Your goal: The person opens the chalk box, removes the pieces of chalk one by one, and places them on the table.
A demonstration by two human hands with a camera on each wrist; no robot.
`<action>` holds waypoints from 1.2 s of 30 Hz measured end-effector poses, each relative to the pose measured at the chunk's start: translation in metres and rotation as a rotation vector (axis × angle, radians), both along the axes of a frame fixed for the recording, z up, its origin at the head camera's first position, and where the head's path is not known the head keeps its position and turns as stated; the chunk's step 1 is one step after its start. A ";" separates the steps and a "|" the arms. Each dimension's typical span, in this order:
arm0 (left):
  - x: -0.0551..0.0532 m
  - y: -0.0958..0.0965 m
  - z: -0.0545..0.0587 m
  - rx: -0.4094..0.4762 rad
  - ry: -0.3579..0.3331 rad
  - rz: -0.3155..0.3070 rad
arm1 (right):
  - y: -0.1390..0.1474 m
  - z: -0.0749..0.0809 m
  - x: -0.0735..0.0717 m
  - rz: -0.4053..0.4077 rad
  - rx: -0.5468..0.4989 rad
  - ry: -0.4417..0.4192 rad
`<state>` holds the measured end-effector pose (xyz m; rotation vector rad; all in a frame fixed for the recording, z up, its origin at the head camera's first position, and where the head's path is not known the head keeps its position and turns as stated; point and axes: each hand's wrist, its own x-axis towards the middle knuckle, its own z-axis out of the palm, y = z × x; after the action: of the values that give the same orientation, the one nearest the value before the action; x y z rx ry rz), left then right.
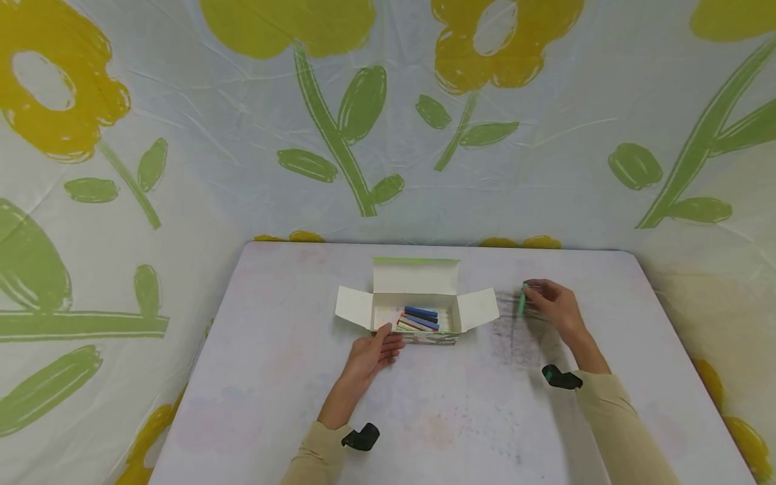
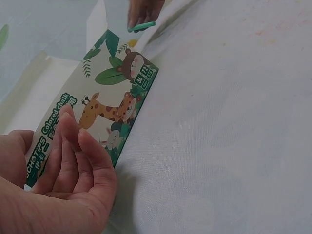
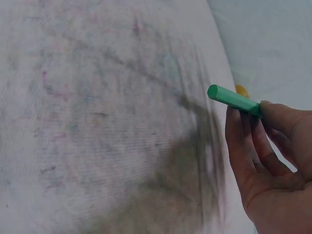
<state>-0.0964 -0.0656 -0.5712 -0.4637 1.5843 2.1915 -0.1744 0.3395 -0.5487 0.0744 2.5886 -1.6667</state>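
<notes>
A small cardboard box of colored chalk (image 2: pixel 105 97) stands with its flaps spread, a giraffe and other animals printed on its front. My left hand (image 1: pixel 366 357) grips the box's front wall near its left corner, thumb over the rim and fingers along the outside. Several chalk sticks (image 1: pixel 418 319), blue, black and pale ones, lie inside the box. Off to the box's right, my right hand (image 1: pixel 556 310) pinches a green chalk stick (image 3: pixel 236 101) by one end between thumb and fingers. The stick's other end points freely outward above the table.
Dark smudges (image 1: pixel 512 337) mark the white table (image 1: pixel 273 377) under and beside the right hand. A flower-printed cloth (image 1: pixel 242 135) hangs behind the table and at its sides. The box's right flap (image 1: pixel 479 308) sticks out toward the right hand.
</notes>
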 end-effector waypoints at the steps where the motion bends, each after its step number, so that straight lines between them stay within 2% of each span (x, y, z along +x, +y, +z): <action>1: 0.000 0.000 0.000 -0.001 0.002 -0.002 | -0.001 -0.002 0.000 -0.006 0.024 -0.005; 6: 0.001 0.000 0.001 0.001 0.005 -0.006 | -0.004 -0.008 0.001 -0.022 0.177 0.003; 11: 0.000 0.000 0.000 0.003 0.006 -0.010 | -0.006 -0.015 0.000 -0.021 0.276 0.040; 20: 0.000 0.000 0.000 -0.001 0.010 0.000 | -0.009 -0.017 -0.002 -0.024 0.293 0.077; 26: 0.000 0.000 0.000 0.002 0.005 0.005 | -0.014 -0.007 0.002 -0.026 0.275 0.097; 36: 0.000 -0.001 -0.003 0.005 0.008 -0.002 | -0.028 0.023 0.002 -0.007 0.335 0.252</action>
<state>-0.0963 -0.0663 -0.5746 -0.4521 1.5822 2.1975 -0.1729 0.3114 -0.5260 -0.1201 3.0342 -1.3003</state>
